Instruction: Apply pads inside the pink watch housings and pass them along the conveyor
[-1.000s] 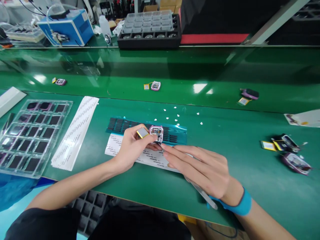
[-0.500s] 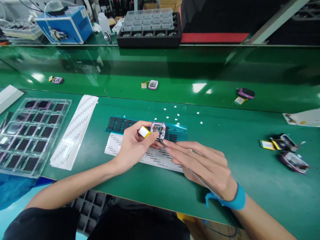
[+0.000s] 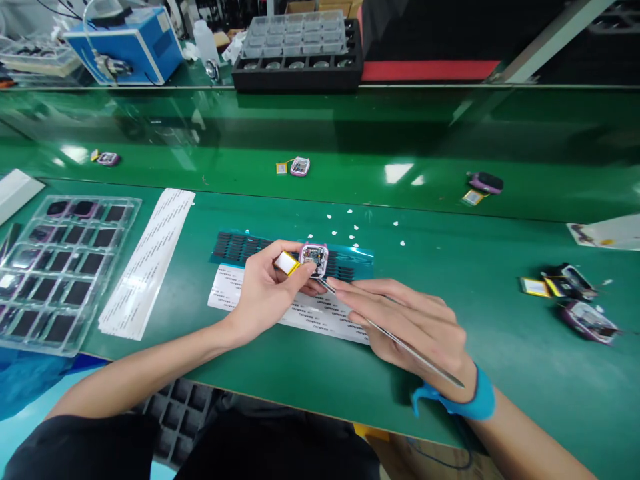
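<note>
My left hand [image 3: 270, 287] is closed around an opened smartwatch case [image 3: 315, 259], circuit board facing up, with the thumb at its lower edge. A small silver battery with yellow edges [image 3: 287, 263] sticks out beside the case, next to the fingers. My right hand [image 3: 415, 327], wearing a blue wrist strap [image 3: 480, 397], is closed on a thin metal tool [image 3: 417, 355]. Its front end meets the lower edge of the case, but the exact contact is hidden by fingers. Beneath both hands lie a blue film with black strips [image 3: 240, 248] and a white printed sheet [image 3: 225, 288].
At left are a clear tray of watch screens [image 3: 136, 210] and white printed strips [image 3: 147, 263]. Opened watch parts [image 3: 590, 323] lie at right. More watches stand along the back, one at centre [image 3: 300, 167]. Small white bits [image 3: 350, 228] dot the green bench [image 3: 450, 267].
The metal tool has turned slightly in my right hand, so more of its shaft and rear end shows. My left hand keeps the watch case almost where it was.
</note>
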Tool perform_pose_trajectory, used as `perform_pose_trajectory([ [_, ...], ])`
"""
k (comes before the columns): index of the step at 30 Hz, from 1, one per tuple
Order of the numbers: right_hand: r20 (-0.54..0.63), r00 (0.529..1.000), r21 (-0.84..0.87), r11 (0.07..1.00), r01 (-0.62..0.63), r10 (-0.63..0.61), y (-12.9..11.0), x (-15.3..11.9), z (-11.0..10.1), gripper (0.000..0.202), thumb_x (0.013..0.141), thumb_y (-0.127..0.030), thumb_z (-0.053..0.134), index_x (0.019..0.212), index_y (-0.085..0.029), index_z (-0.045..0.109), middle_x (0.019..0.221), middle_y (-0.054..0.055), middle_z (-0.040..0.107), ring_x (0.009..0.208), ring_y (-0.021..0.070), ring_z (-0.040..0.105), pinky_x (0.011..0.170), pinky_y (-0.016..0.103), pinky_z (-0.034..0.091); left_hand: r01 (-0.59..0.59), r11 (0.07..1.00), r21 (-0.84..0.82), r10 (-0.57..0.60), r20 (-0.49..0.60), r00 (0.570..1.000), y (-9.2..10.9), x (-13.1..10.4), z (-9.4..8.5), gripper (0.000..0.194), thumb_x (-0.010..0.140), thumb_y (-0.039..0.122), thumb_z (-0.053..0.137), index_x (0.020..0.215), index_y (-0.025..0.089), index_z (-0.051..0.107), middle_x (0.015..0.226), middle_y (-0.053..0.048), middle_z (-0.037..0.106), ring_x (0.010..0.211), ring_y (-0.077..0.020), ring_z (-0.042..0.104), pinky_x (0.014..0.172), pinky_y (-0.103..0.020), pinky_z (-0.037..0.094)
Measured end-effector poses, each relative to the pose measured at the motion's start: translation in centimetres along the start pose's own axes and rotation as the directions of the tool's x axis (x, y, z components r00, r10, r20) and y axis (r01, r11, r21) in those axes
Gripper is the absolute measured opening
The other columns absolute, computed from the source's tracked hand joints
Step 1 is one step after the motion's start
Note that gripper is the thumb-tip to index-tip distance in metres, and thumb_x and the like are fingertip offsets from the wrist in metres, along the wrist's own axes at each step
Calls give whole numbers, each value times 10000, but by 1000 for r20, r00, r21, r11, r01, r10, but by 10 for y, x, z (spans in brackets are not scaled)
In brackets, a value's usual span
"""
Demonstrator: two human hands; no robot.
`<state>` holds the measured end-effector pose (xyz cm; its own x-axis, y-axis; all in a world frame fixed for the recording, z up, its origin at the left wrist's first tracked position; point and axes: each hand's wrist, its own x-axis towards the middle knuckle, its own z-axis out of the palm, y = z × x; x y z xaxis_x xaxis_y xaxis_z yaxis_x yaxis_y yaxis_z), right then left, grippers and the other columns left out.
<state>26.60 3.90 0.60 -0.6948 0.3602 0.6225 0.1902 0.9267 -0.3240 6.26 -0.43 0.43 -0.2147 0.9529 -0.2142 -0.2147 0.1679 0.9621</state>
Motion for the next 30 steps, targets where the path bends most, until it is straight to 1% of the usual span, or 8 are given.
perform_pose_trajectory([
  [9, -49, 999, 36, 999, -17, 18, 2, 4, 5, 479, 946, -18, 636, 1387, -205, 619, 1108, 70, 799, 980, 219, 768, 760, 345, 690, 58, 998, -25, -58, -10, 998, 1, -2, -2, 319, 763, 337, 839, 971, 188, 647, 683, 13, 744, 628, -201, 772, 652, -328, 675],
  [14, -77, 996, -103, 994, 26, -34, 3, 1, -4, 474, 945, -10, 629, 1384, -187, 614, 1142, 81, 790, 999, 219, 764, 789, 337, 685, 39, 999, 5, -39, -1, 999, -1, 6, -3, 386, 707, 295, 864, 989, 163, 636, 716, -3, 748, 618, -184, 762, 627, -292, 655],
  [17, -102, 990, -168, 983, 79, -97, 6, 0, -5, 406, 948, -19, 640, 1335, -142, 633, 1141, 92, 788, 994, 207, 761, 836, 329, 678, -122, 976, 181, 129, -22, 991, 9, 39, -20, 431, 722, 283, 846, 1060, 165, 605, 600, 49, 658, 516, -180, 720, 500, -253, 583],
  [19, -132, 979, -208, 970, 124, -153, 10, 0, -2, 333, 948, -39, 657, 1274, -109, 657, 1124, 96, 793, 955, 203, 762, 807, 320, 680, -265, 867, 423, 322, -70, 944, 22, 75, -42, 454, 754, 200, 803, 1139, 175, 565, 577, 88, 597, 464, -159, 680, 447, -220, 503],
  [22, -161, 967, -225, 961, 159, -198, 14, 1, 2, 287, 961, -70, 661, 1245, -110, 672, 1139, 87, 790, 950, 195, 756, 792, 319, 680, -141, 551, 822, 388, -104, 916, 49, 129, -79, 287, 828, 158, 715, 1079, 157, 575, 579, 100, 570, 535, -132, 668, 609, -222, 533],
  [24, -175, 963, -209, 964, 164, -202, 14, 2, 3, 285, 966, -76, 659, 1246, -121, 677, 1162, 78, 783, 971, 181, 747, 833, 317, 675, -137, 455, 880, 390, -59, 919, 63, 152, -95, 132, 842, 199, 718, 898, 167, 603, 600, 70, 597, 757, -177, 705, 843, -293, 551],
  [27, -172, 956, -208, 958, 199, -236, 11, 4, 3, 232, 960, -95, 677, 1189, -105, 707, 1198, 84, 770, 982, 175, 736, 846, 302, 666, -189, 399, 897, 378, 27, 925, 69, 172, -95, 118, 819, 200, 731, 826, 169, 617, 878, -42, 743, 1133, -268, 647, 1086, -412, 446],
  [30, -162, 943, -243, 938, 246, -289, 9, 5, 4, 189, 952, -128, 702, 1137, -110, 737, 1202, 77, 770, 985, 178, 728, 830, 289, 657, -266, 389, 882, 329, 137, 934, 61, 189, -74, 168, 791, 183, 716, 950, 151, 673, 1226, -130, 734, 1329, -293, 539, 1195, -431, 314],
])
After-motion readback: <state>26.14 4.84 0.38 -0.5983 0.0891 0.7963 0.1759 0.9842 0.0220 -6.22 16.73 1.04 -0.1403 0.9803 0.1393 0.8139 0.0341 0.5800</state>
